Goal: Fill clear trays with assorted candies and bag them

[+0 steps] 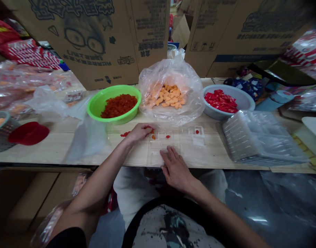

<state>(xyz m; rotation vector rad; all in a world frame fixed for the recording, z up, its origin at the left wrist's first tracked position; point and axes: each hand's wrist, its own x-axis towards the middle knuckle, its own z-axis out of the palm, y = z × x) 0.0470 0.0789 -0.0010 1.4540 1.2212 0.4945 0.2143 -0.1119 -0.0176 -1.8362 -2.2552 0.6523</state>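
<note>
Two cardboard boxes [96,38] back one wooden table [57,148]. One clear compartment tray [170,143] lies under both hands: left hand [139,132] pinches small red candies [125,134], count unclear; right hand [176,168] rests flat, empty.

Cardboard boxes [101,41] — red lid [28,133]

Single head view, worn high, facing forward and down over bench [70,144]; close, within arm's reach; cardboard boxes [101,41] wall off far edge; lap at bottom.
</note>
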